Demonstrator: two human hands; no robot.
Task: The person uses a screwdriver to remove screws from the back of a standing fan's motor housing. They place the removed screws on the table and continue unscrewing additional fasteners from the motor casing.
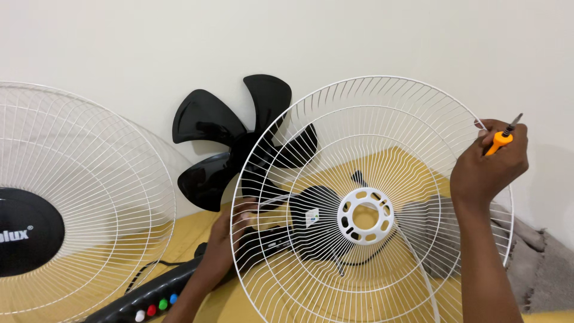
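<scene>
I hold a white wire fan guard [382,119] upright in front of me. It has a white plastic ring hub [365,216] at its centre. My left hand [230,236] grips the guard's left rim from behind, seen through the wires. My right hand [487,164] grips the upper right rim and also clasps a small screwdriver [501,139] with an orange handle, tip pointing up. Behind the wires lies a black fan motor body [305,218].
A black five-blade fan propeller [239,140] leans on the pale wall. Another white guard with a black centre cap [27,230] stands at the left. A black fan column with coloured buttons [152,299] lies on the yellow cloth [197,233]. Grey fabric [547,263] sits at the right.
</scene>
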